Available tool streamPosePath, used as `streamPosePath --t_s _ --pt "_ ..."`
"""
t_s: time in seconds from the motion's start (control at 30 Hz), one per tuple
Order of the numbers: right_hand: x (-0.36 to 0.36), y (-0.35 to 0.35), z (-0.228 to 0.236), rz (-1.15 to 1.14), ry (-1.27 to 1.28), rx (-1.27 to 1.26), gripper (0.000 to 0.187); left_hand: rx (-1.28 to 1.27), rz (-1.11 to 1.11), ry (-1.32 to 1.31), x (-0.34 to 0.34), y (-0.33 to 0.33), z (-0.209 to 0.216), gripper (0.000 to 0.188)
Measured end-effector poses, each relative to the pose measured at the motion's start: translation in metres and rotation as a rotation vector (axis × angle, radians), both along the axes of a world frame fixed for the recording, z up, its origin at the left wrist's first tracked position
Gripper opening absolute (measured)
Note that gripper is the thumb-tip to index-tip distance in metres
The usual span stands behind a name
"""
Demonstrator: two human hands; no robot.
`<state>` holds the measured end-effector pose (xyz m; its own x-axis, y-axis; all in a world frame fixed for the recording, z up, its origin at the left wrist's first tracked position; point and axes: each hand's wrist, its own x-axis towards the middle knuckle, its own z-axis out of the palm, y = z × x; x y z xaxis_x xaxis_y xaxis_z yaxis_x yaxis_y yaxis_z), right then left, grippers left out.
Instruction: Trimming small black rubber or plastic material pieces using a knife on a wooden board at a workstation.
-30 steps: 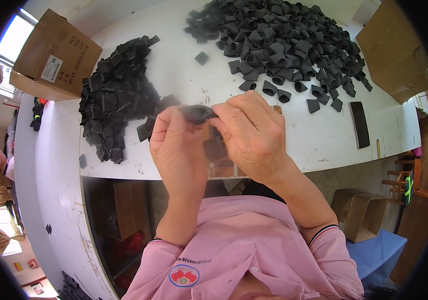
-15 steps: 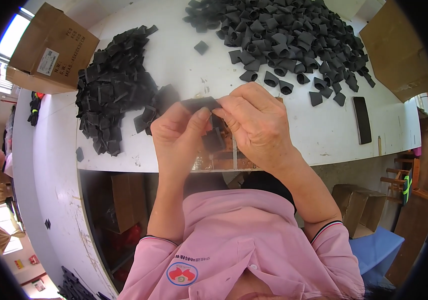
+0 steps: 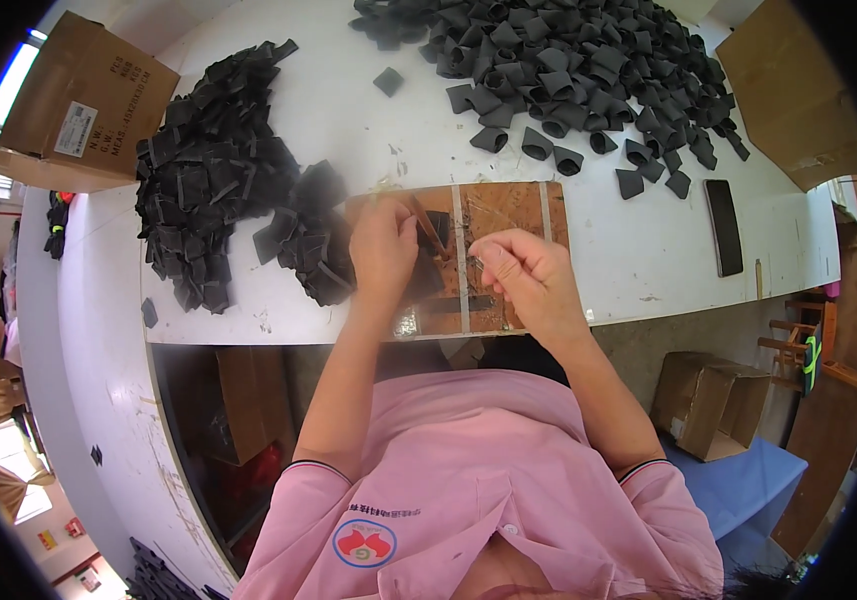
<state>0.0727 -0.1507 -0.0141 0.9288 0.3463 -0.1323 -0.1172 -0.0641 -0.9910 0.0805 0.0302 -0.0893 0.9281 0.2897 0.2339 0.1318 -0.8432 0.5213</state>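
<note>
A brown board [image 3: 508, 215] with pale strips across it lies at the table's front edge, under both hands. Over its left part, my left hand [image 3: 380, 250] is closed, its fingertips at a narrow brown strip [image 3: 429, 228] that slants down to the right. Dark flat pieces [image 3: 438, 222] show on the board beside that strip, partly hidden by the hand. Above the board's right part, my right hand [image 3: 533, 285] is closed in a pinch; whatever is between the fingertips is too small to make out.
Flat black pieces [image 3: 213, 170] are heaped at the left, with more beside my left hand. Curled dark grey tube-like pieces [image 3: 568, 75] form a large pile at the back right. Cardboard boxes [image 3: 93, 100] flank the table; a black phone [image 3: 723, 228] lies at the right.
My hands have parted from the dark piece they held together. The left moved down onto the board, the right down and slightly right. More of the board now shows.
</note>
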Motion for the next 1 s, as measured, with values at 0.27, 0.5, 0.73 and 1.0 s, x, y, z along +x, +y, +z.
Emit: streamPosePath --t_s 0.27,0.5,0.73,1.0 --pt "-0.028 0.014 0.005 0.145 -0.271 -0.22 0.027 -0.974 0.114 -0.339 -0.042 0.004 0.07 0.004" --pt "-0.022 0.016 0.001 0.11 0.421 0.356 0.023 -1.583 -0.056 0.01 -0.081 -0.022 0.094 0.008" --pt "-0.019 0.005 0.002 0.108 0.658 0.592 0.016 -1.662 -0.161 0.172 -0.081 -0.019 0.09 0.013" --pt "-0.03 0.005 -0.006 -0.106 -0.084 -0.093 0.017 -1.434 -0.116 0.206 -0.081 -0.026 0.083 0.006"
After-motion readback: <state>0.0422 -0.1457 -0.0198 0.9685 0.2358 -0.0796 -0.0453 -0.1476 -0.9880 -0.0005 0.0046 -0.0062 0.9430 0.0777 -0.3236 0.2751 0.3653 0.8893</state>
